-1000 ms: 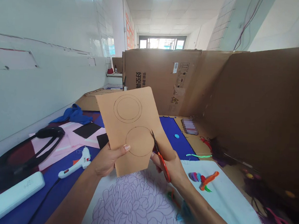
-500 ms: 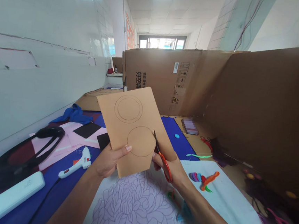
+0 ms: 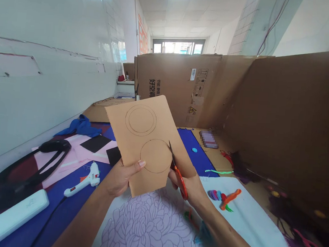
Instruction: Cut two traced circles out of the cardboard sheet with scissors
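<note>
My left hand (image 3: 121, 176) holds up a tan card sheet (image 3: 148, 137) by its lower left edge, thumb on the front. Two pencilled circles are drawn on the sheet, a double ring above and a single circle below. My right hand (image 3: 189, 187) grips red-handled scissors (image 3: 177, 172) whose blades bite into the sheet at the right side of the lower circle. Both hands hover above a white cloth (image 3: 155, 226) printed with a purple flower outline.
A white glue gun (image 3: 83, 180) lies on the blue mat to the left, near pink and black paper (image 3: 93, 148), a black strap (image 3: 49, 159) and a white bar (image 3: 6, 217). Coloured clay pieces (image 3: 223, 196) lie on the cloth at right. Cardboard walls (image 3: 269, 109) enclose the back and right.
The scissors have edged slightly along the lower circle's right side and the sheet has shifted a little; otherwise nothing has moved.
</note>
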Demonstrator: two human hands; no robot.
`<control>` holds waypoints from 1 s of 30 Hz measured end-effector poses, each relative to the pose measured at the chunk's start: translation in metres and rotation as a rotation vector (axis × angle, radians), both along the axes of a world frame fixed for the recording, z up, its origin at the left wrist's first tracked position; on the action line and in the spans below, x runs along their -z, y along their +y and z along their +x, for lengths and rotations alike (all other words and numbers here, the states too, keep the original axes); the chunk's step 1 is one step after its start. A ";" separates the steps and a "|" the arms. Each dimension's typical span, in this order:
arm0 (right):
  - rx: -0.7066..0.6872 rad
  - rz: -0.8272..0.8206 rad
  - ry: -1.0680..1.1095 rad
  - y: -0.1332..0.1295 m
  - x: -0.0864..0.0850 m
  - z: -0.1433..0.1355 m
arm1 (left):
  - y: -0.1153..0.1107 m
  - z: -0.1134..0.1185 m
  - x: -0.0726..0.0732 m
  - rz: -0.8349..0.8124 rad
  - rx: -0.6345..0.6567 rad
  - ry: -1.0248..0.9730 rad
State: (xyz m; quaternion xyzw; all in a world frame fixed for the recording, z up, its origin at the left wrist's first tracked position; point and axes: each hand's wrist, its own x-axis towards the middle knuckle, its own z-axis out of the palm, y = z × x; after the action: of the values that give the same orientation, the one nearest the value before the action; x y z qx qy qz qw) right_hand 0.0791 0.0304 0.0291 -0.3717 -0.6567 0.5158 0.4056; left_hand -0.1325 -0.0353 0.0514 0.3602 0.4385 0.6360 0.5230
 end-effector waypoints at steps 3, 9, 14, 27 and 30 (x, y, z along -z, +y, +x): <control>0.012 -0.019 -0.038 -0.003 -0.004 0.001 | 0.000 0.000 0.001 0.012 -0.003 0.000; 0.026 -0.020 -0.052 -0.005 -0.010 0.000 | 0.001 -0.002 0.002 0.020 0.014 0.001; 0.017 -0.031 -0.048 -0.003 -0.006 0.000 | 0.000 -0.004 0.004 0.011 0.017 0.000; 0.011 -0.047 -0.041 0.000 -0.002 0.000 | 0.000 -0.010 0.002 0.024 0.070 0.002; -0.007 -0.047 -0.046 0.000 -0.004 0.003 | -0.001 -0.010 0.001 0.025 0.070 0.003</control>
State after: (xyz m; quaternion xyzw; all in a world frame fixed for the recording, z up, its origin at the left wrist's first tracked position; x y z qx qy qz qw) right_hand 0.0819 0.0301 0.0332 -0.3908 -0.6548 0.5237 0.3797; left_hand -0.1420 -0.0359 0.0501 0.3826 0.4185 0.6221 0.5399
